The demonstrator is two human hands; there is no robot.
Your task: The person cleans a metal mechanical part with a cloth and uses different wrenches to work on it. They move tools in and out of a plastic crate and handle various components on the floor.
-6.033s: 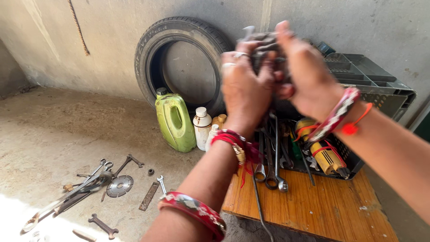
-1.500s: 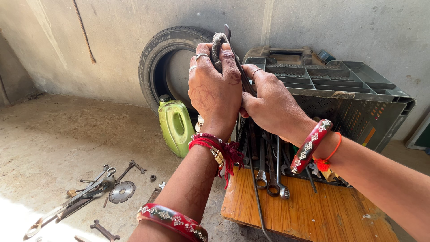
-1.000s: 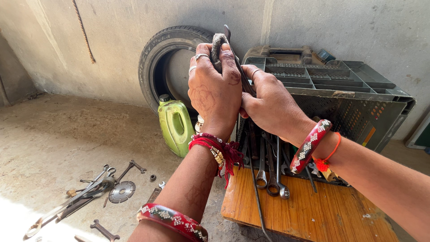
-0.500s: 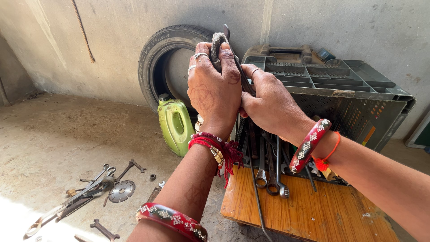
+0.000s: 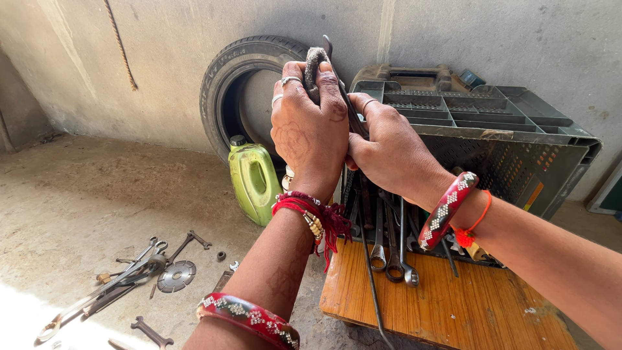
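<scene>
both hands are raised in front of the grey plastic crate [image 5: 518, 139]: the left hand [image 5: 311, 133] is wrapped around a grimy rag [image 5: 313, 63], and the right hand [image 5: 389, 146] is clenched on a dark metal tool [image 5: 353, 116] just beside it. wrenches [image 5: 389, 249] hang over the wooden board [image 5: 453, 304] below; a green jug [image 5: 253, 181] stands by the tyre [image 5: 236, 84].

A workshop: tyre [image 5: 249, 84], spanners [image 5: 389, 243] in crate [image 5: 518, 139], concrete floor [image 5: 84, 188]

Both hands are now sitting lower and nearer than six seconds ago: the left hand [image 5: 310, 133] is wrapping a grey rag [image 5: 314, 63] over the tool, the right hand [image 5: 387, 146] gripping beneath.
</scene>
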